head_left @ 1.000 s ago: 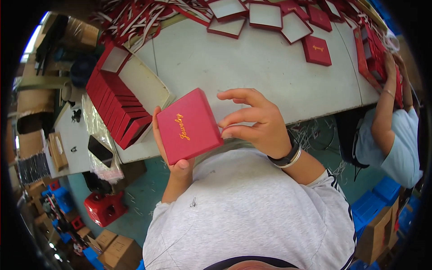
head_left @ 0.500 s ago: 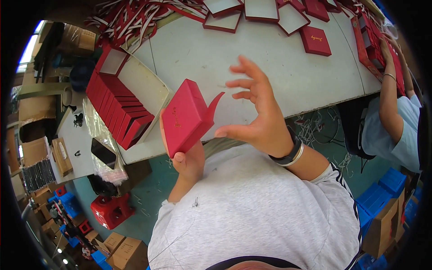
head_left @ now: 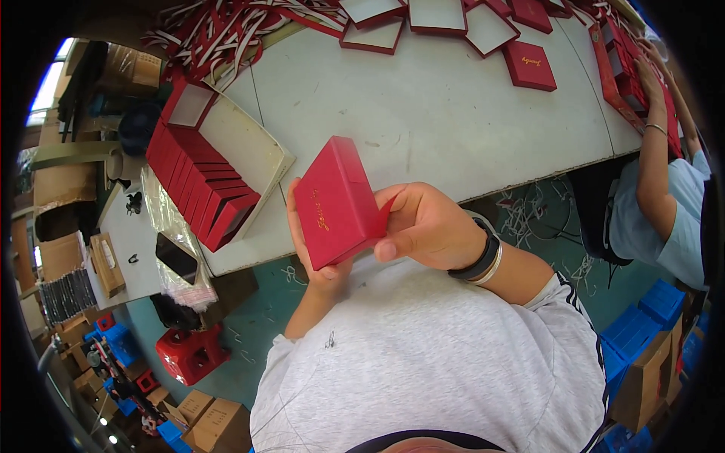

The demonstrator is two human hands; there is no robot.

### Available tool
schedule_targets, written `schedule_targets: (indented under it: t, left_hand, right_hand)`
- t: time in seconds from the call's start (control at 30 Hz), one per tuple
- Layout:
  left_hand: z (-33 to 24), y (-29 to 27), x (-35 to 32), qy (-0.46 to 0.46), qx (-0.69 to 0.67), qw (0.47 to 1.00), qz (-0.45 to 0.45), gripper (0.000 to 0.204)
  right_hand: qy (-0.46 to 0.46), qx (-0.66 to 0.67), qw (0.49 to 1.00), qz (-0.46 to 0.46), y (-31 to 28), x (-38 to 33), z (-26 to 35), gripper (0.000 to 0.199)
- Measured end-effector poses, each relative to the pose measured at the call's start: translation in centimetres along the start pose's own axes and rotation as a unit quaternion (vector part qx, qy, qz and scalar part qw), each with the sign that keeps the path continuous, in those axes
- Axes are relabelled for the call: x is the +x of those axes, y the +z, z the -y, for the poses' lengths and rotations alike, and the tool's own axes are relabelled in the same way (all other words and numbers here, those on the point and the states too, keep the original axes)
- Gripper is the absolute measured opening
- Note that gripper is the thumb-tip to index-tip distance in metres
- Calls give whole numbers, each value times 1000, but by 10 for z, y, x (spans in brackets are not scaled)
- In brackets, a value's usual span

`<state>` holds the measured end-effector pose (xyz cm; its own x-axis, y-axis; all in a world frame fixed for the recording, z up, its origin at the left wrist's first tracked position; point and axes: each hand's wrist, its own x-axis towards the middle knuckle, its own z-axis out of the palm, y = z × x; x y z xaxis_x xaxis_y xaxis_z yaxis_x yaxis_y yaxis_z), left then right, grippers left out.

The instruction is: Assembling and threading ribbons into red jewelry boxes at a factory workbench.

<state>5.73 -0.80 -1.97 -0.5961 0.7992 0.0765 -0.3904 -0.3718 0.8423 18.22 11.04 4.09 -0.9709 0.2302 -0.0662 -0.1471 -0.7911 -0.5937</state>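
Far left, on a pale tray (head_left: 257, 151) at the desk (head_left: 423, 113) edge: a row of red cardboard boxes (head_left: 198, 185) standing on edge, packed tight. Beside the tray, crinkled clear plastic wrap (head_left: 170, 249), contents hard to make out.

Centre, above the desk's near edge and in front of a grey-shirted chest: a flat red rectangular gift box with gold lettering (head_left: 332, 204), tilted, lettered face turned to the left, one corner up. Held from below and behind by the left hand (head_left: 321, 264), fingers (head_left: 293, 204) wrapped up the box's left edge, palm mostly hidden behind the box. Clamped from the right by the right hand (head_left: 427, 226), thumb (head_left: 396, 248) pressed under the lower right corner, remaining fingers curled against the right side; exact contact of those fingertips hidden by the box. Right wrist bent inward, black band and thin bangle (head_left: 483, 260) on it; forearm running in from lower right.

Top of the desk: red-rimmed open box halves with white insides (head_left: 438, 15), cut off by the frame, and a closed red box (head_left: 529, 64). Tangle of red and white ribbons (head_left: 219, 30) at upper left.

Far right: another person's arm (head_left: 653, 158) in a pale blue sleeve, reaching to the desk, hand partly out of sight.
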Motion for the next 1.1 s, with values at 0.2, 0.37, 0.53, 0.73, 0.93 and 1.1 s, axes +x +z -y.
schedule_targets:
  t: [0.2,0.37,0.53,0.73,0.93,1.1]
  left_hand:
    - [-2,-1,2,-9,26,1000,14,126]
    - [-3,-10,4,-24,13,999,45,128]
    - [-4,-10,-1,-7,63,997,50,128]
    - [-9,-10,-3,-32,99,994,29,128]
    - [-3,-23,-1,38,99,992,68,126]
    - [-4,-30,0,41,126,988,83,125]
  right_hand:
    - [42,156,986,33,-2,-1,-5,27]
    - [118,104,987,20,-1,0,-1,18]
    - [150,95,984,17,0,-2,1,12]
    - [166,52,985,-7,5,0,7,12]
    - [161,-1,986,-34,7,1,5,25]
    - [134,-47,989,-41,5,4,4,34]
